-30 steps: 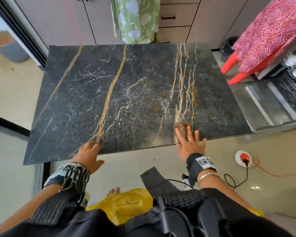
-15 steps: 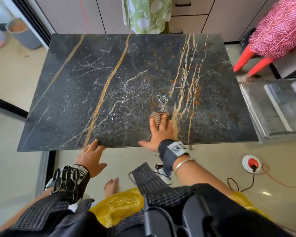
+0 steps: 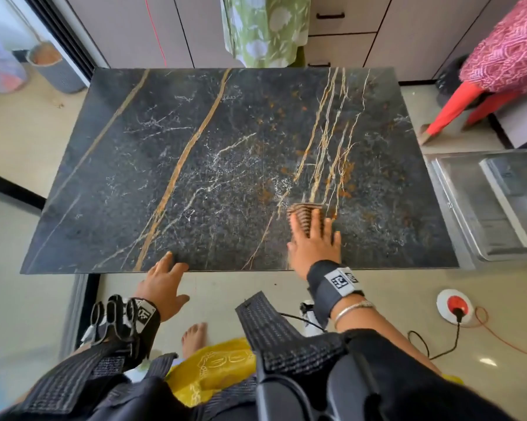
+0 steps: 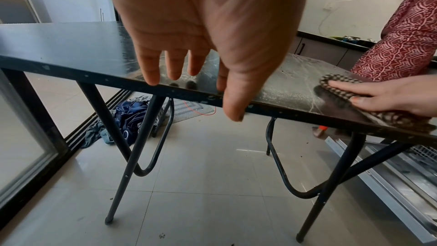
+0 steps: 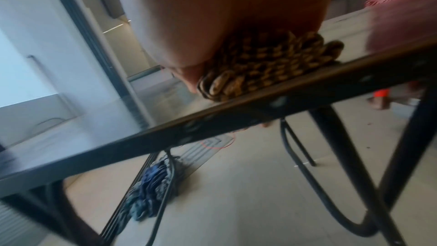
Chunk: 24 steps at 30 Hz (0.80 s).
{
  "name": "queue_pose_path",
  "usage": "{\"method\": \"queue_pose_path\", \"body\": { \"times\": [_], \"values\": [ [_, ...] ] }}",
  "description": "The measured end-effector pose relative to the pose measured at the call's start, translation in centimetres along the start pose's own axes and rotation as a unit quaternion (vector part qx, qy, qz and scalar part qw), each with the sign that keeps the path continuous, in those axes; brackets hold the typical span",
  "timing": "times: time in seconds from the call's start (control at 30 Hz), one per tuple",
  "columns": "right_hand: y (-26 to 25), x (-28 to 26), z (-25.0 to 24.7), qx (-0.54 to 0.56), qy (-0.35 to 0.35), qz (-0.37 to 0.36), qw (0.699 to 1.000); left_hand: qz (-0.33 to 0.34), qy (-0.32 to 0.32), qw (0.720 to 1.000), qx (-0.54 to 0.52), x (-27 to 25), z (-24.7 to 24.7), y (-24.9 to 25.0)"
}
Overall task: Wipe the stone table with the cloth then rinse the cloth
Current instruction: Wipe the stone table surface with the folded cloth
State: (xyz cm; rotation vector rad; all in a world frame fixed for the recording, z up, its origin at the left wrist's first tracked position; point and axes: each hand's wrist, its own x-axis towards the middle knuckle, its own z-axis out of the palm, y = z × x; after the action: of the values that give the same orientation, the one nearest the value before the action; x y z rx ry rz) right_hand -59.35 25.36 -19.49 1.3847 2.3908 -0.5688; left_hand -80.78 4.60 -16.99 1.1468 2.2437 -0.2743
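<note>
Stone table (image 3: 195, 177), black slab w/ gold & white veins, fills most of the head view; it stands on thin dark folding legs (image 4: 123, 137) over pale floor tiles (image 4: 212, 184). Behind its far edge: grey cabinets (image 3: 134, 28) w/ a green floral fabric (image 3: 265, 28) hanging in front. Far right, a 2nd person in a pink-red patterned garment (image 3: 505, 53) & orange trousers stands near the table's far right corner. Just beside the table's right end, lower down, a steel tray-like rack (image 3: 481, 205). Left side: dark sliding-door frame, a grey bin (image 3: 55, 68) beyond it. Under the table by the door track, a heap of blue cloth (image 4: 127, 119). On the floor near the wearer's right, a round white socket w/ red centre (image 3: 453, 305) and black cord plugged in. Right hand (image 3: 315, 244) lies flat on the tabletop near the front edge, right of centre, fingers straight & spread, pressing the cloth (image 3: 304, 215) down under palm & fingers, not curled round it. Cloth is a brown-tan checked rag, folded; one end pokes out past the fingertips, the other reaches the table's front edge in the wrist views. Left hand (image 3: 165, 284) is open, holds nothing: fingers relaxed, tips resting on the table's front edge left of centre, thumb hanging below the rim in the left wrist view. Hands are well apart.
</note>
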Motion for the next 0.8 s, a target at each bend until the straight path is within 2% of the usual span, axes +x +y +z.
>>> {"method": "queue_pose_path", "body": {
  "times": [0.17,0.27,0.37,0.47,0.63,0.7,0.8],
  "values": [
    [-0.3,3.2,-1.8,0.031,-0.001,0.093,0.995,-0.01,0.017,0.999,-0.029,-0.7,-0.1,0.3],
    [-2.6,5.6,-2.6,0.034,-0.004,0.099,0.994,-0.018,0.017,0.998,-0.055,-1.3,-0.1,0.1],
    [-5.7,7.2,-3.4,0.024,-0.02,0.052,0.998,-0.01,0.011,0.999,-0.052,-1.3,-0.5,-0.4],
    [-9.0,7.9,-3.5,-0.022,-0.035,-0.031,0.999,0.007,0.008,1.0,-0.025,0.0,-1.8,-1.2],
    [-13.1,5.9,-1.0,-0.117,-0.032,-0.199,0.972,0.031,0.017,0.999,0.002,3.3,-4.9,-1.3],
    [-13.4,4.8,-0.1,-0.143,-0.011,-0.223,0.964,0.05,0.015,0.999,0.014,4.7,-5.7,-0.9],
    [-12.0,3.3,0.2,-0.162,0.008,-0.218,0.962,0.089,0.011,0.995,0.046,6.8,-6.4,-0.3]
  ]
}}
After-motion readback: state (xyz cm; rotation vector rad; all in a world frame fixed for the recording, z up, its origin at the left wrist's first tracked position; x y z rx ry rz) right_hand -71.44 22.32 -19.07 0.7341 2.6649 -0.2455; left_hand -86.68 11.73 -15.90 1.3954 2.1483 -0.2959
